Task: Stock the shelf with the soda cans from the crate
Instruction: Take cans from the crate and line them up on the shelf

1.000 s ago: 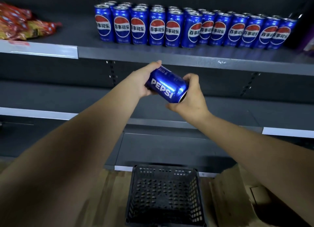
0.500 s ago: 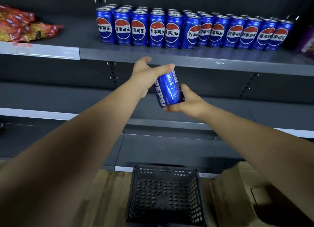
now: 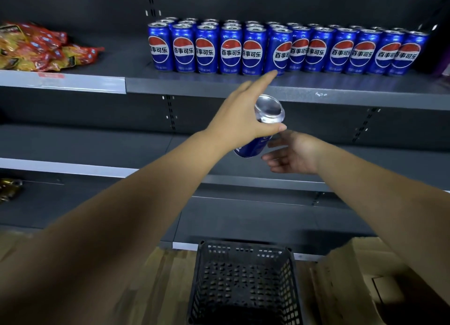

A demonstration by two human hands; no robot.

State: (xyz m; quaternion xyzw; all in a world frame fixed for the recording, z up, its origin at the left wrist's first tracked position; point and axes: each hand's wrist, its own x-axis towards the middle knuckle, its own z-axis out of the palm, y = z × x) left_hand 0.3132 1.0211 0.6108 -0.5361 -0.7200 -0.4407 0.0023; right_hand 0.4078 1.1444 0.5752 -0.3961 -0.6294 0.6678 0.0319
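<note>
The left hand (image 3: 239,121) is gripping the blue aluminium soda can (image 3: 269,111) near its silver top, thumb wrapped across, forefinger stretched out, tilting it just below the front edge of the grey metal shelf (image 3: 341,87), probably for standing it before the rows of blue cans (image 3: 231,50). The right hand (image 3: 294,156) is hovering open beside its base, holding nothing.

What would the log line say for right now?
left hand: grips soda can, tilted | right hand: open, close beside can | shelf: stocked cans standing in rows | crate: on floor below
</note>
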